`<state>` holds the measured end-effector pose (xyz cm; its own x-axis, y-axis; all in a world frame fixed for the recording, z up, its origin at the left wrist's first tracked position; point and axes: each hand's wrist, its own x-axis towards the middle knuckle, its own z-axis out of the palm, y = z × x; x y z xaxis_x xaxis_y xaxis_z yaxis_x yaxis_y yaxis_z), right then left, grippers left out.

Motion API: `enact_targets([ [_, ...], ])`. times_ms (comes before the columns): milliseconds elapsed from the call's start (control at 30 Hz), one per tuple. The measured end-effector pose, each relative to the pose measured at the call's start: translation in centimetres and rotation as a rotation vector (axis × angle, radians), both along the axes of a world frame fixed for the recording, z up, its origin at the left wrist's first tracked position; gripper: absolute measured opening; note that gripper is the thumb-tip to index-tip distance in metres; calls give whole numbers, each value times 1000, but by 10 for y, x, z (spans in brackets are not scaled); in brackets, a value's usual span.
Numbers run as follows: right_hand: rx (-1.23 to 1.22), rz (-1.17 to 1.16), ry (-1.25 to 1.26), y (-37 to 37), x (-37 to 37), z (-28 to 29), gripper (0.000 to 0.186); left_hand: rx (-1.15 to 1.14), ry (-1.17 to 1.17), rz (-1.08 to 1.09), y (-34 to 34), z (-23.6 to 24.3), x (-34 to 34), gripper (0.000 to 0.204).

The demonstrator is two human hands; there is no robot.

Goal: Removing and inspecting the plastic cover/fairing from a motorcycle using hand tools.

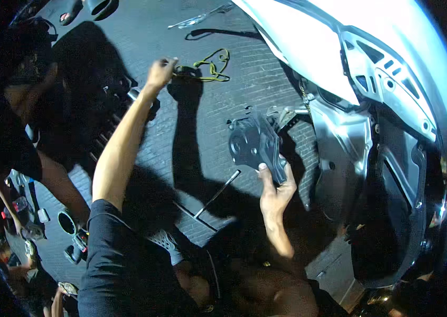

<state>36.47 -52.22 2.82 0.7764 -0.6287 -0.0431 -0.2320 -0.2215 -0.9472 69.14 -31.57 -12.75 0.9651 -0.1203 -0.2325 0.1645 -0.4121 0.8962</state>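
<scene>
In my right hand (276, 198) is a dark molded cover (252, 140) with a rounded bulge, gripped by its lower edge between thumb and fingers. It is held up beside the lower frame of a white motorcycle (334, 127). My left hand (161, 73) reaches out over the paved floor with its fingers drawn together. Whatever they hold, if anything, is too small to make out. Close to that hand, a yellow cord (214, 78) lies in loose loops on the floor.
A T-handle wrench (207, 206) lies on the floor in front of me. On the left another person (28, 105) crouches near a dark case of tools (110, 124). A dark strap (223, 33) and a clear plastic bag (199, 20) lie at the far side.
</scene>
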Motion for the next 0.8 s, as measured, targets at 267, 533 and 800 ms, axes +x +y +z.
enact_targets([
  [267, 108, -25, -63, 15, -7, 18, 28, -313, 238, -285, -68, 58, -54, 39],
  [533, -34, -43, -249, 8, -19, 48, 30, -279, 97, -342, -115, 104, -80, 41],
  [800, -375, -147, -462, 8, 22, 57, 33, -601, 629, -402, -124, 135, -117, 81],
])
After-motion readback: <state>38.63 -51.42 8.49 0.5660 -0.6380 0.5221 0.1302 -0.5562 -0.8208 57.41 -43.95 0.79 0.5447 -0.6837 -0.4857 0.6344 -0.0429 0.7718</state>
